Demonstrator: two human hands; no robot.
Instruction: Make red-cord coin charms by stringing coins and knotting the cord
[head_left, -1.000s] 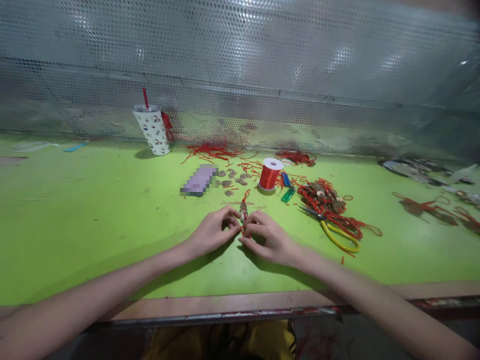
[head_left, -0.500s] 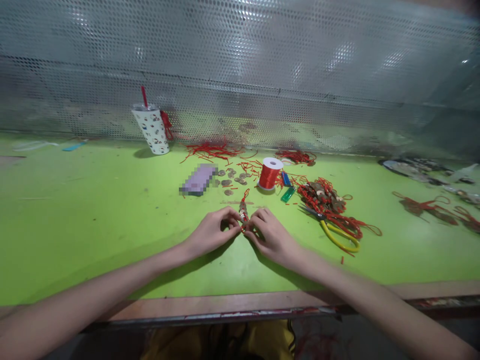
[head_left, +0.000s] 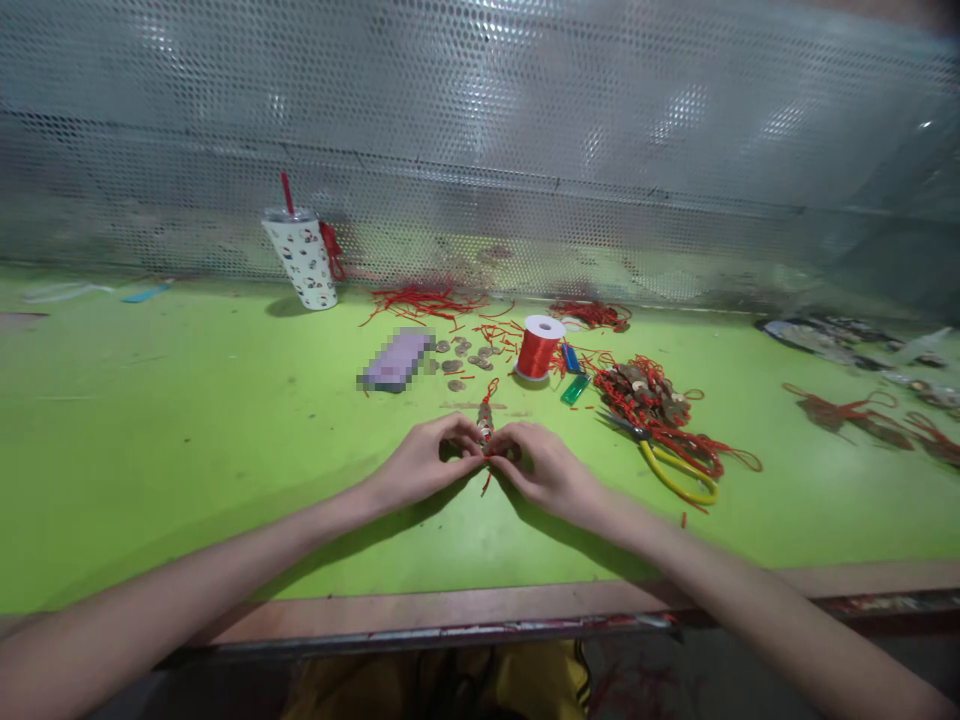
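Observation:
A string of coins tied with red cord (head_left: 486,412) lies on the green table between my hands, its looped end pointing away from me. My left hand (head_left: 431,460) pinches the red cord at the near end of the string, thumb against forefinger. From the other side my right hand (head_left: 544,468) pinches the same spot, its fingertips nearly meeting the left ones. A short red cord tail sticks out below the fingertips toward me. The fingers hide the lowest coins and the exact grip.
Beyond my hands are loose coins (head_left: 480,355), a pixelated purple object (head_left: 400,358) and a spool of red cord (head_left: 538,350). Rightward lie green (head_left: 575,389) and blue lighters (head_left: 571,358), a coin-string pile (head_left: 645,392) and yellow-handled scissors (head_left: 679,475). A tumbler (head_left: 304,258) stands back left.
My right hand's fingers have curled in closer at the cord. A red cord tail now shows below the fingertips. My left hand has hardly moved.

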